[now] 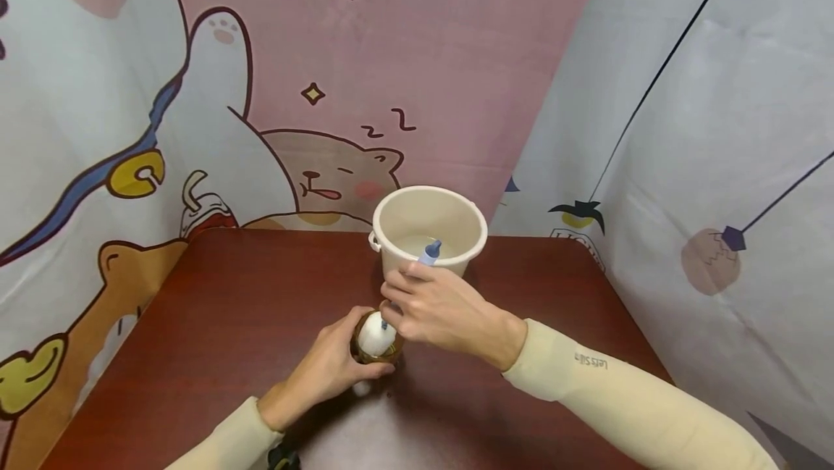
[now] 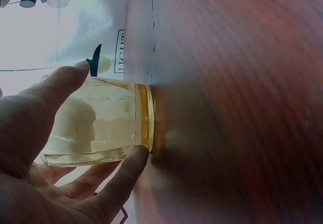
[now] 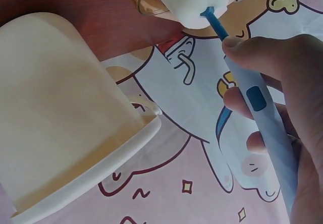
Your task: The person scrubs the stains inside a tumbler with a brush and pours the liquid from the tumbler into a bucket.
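Observation:
My left hand (image 1: 329,360) grips an amber glass (image 2: 117,125) standing on the table, thumb on one side and fingers on the other. A smooth white egg-shaped object (image 1: 375,336) sits in the glass, with its rounded top above the rim. Between the thumb and fingers of my right hand (image 1: 446,314) is a slim light-blue pen-like tool (image 3: 257,100) with a dark blue button. Its narrow dark-blue tip (image 3: 214,21) meets the white surface in the right wrist view. The tool's other end (image 1: 430,250) points toward the bucket.
A cream bucket (image 1: 386,256) stands behind the hands near the back of the red-brown table (image 1: 260,296); its inner bottom looks pale and shiny. Cartoon-printed cloth (image 1: 456,79) hangs behind and at the sides. Something dark (image 1: 284,458) shows by the left forearm.

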`<state>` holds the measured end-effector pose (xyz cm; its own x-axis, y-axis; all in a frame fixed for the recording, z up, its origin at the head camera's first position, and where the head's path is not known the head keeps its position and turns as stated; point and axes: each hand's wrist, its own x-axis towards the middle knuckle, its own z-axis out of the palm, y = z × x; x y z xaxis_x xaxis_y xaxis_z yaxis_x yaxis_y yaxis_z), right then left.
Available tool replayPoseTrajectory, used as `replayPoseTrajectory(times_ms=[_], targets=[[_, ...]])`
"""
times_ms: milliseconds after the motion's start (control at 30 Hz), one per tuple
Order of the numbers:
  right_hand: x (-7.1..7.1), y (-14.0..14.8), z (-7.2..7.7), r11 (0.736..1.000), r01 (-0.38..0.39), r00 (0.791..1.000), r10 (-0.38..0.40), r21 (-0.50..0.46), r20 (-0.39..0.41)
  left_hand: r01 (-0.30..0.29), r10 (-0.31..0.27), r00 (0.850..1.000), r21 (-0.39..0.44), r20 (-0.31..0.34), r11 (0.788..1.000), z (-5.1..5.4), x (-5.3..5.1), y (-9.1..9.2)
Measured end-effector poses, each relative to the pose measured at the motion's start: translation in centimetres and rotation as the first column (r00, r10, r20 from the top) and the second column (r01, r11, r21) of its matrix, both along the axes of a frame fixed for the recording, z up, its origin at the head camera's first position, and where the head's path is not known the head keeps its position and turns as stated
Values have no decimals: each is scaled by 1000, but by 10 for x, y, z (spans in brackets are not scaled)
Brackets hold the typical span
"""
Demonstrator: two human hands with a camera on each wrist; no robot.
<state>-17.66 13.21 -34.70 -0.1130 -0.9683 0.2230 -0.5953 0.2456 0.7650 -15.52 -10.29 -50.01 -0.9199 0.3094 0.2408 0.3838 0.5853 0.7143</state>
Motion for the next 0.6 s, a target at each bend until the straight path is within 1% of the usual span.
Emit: replayPoseTrajectory(times_ms=[167, 267, 600], targets=[[-1, -2, 0, 1000, -15, 1000, 15, -18, -9, 14, -14, 1000, 1, -10, 1000, 0, 0, -1], [-2, -3, 0, 1000, -22, 1000, 22, -21, -9, 12, -12, 1000, 3, -13, 1000, -1, 0, -1], [-8, -10, 5, 999, -20, 998, 22, 44, -55, 4, -4, 1000, -14, -12, 1000, 0, 1, 0]])
